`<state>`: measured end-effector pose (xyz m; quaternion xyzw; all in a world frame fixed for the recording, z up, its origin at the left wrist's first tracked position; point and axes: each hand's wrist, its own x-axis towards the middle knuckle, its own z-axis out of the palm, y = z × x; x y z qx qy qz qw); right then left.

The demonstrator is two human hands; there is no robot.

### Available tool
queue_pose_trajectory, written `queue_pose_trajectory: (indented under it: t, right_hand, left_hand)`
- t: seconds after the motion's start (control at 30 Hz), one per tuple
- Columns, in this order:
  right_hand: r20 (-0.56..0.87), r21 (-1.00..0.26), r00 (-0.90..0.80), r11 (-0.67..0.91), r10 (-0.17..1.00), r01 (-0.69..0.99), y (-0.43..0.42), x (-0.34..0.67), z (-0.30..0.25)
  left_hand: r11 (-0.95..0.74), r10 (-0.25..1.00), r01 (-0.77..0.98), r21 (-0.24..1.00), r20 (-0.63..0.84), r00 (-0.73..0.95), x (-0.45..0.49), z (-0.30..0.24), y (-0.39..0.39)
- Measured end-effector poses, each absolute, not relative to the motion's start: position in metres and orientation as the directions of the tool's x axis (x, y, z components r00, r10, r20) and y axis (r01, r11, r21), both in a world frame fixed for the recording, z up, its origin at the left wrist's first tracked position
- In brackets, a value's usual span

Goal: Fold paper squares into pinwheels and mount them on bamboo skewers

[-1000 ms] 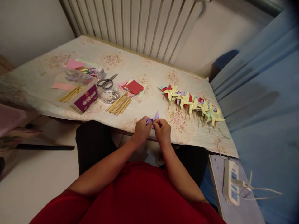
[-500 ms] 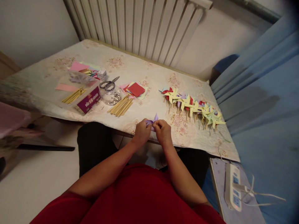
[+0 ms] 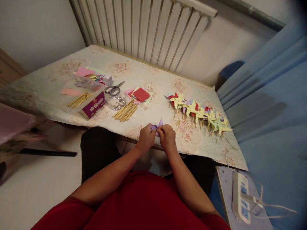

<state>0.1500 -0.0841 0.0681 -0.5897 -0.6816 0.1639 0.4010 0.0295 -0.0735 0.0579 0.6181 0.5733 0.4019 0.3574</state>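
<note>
At the table's front edge, a purple paper pinwheel (image 3: 160, 122) is pinched between both hands, its blades partly folded in. My left hand (image 3: 146, 136) is closed on its left side. From the right, my right hand (image 3: 167, 135) has thumb and finger pressed together at its middle; anything small in that pinch is hidden. Ahead and left lie thin wooden sticks (image 3: 124, 111) and a clear round tub of metal pins (image 3: 116, 101). Scissors (image 3: 114, 89) rest across the tub. Square coloured papers (image 3: 141, 95) are stacked behind the sticks.
Several finished pinwheels (image 3: 200, 111) on sticks lie in a row at the right. A clear box with a purple label (image 3: 94, 104) stands left, holding more sticks. Behind the table is a radiator (image 3: 144, 30). A power strip (image 3: 241, 198) sits on a stool at lower right.
The view has shifted slightly, so the table things appear a little lower and to the right. Both hands keep nearly the same hold on the purple paper.
</note>
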Motion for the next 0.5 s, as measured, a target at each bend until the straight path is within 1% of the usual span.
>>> queue_pose_trajectory:
  t: [0.03,0.07,0.1,0.13,0.17,0.23,0.3,0.33,0.37,0.4,0.43,0.5]
  right_hand:
    - [0.396,-0.644,-0.019,0.292,0.918,0.707,-0.0842,0.1503,0.069]
    - [0.414,-0.623,-0.034,0.311,0.909,0.718,-0.0841,0.1503,0.0695]
    - [0.412,-0.637,-0.02,0.304,0.911,0.708,-0.0837,0.1499,0.0694]
    - [0.387,-0.683,0.019,0.273,0.922,0.677,-0.0832,0.1491,0.0687]
    - [0.334,-0.75,0.069,0.22,0.94,0.623,-0.0824,0.1481,0.0674]
    - [0.165,-0.885,0.155,0.076,0.974,0.46,-0.0808,0.146,0.064]
    - [0.011,-0.949,0.173,-0.045,0.985,0.313,-0.0795,0.1446,0.0611]
    - [-0.02,-0.956,0.168,-0.068,0.986,0.286,-0.0791,0.1444,0.0604]
    - [-0.008,-0.952,0.164,-0.058,0.986,0.3,-0.079,0.1446,0.0604]
    - [0.042,-0.936,0.157,-0.016,0.987,0.351,-0.0791,0.1452,0.061]
    - [0.119,-0.904,0.139,0.05,0.983,0.426,-0.0793,0.1461,0.0621]
    - [0.29,-0.792,0.056,0.207,0.955,0.574,-0.0797,0.1487,0.0653]
  left_hand:
    - [-0.09,0.996,0.423,0.901,0.091,0.019,0.0294,0.0582,-0.0731]
    - [-0.09,0.996,0.427,0.9,0.092,0.017,0.0294,0.0587,-0.0727]
    - [-0.087,0.996,0.429,0.899,0.089,0.014,0.0294,0.0594,-0.0724]
    - [-0.082,0.996,0.43,0.899,0.085,0.012,0.0294,0.0599,-0.0722]
    - [-0.078,0.997,0.431,0.899,0.08,0.013,0.0294,0.0604,-0.0722]
    - [-0.07,0.997,0.438,0.896,0.071,0.015,0.0292,0.0605,-0.0724]
    - [-0.066,0.998,0.447,0.892,0.066,0.014,0.0288,0.0598,-0.0728]
    - [-0.063,0.998,0.449,0.892,0.064,0.013,0.0285,0.0592,-0.0728]
    - [-0.059,0.998,0.447,0.893,0.061,0.011,0.0282,0.0587,-0.0728]
    - [-0.057,0.998,0.442,0.895,0.06,0.009,0.0279,0.0583,-0.0726]
    - [-0.057,0.998,0.436,0.898,0.06,0.007,0.0277,0.0581,-0.0723]
    - [-0.065,0.998,0.431,0.9,0.068,0.008,0.0274,0.0582,-0.0716]
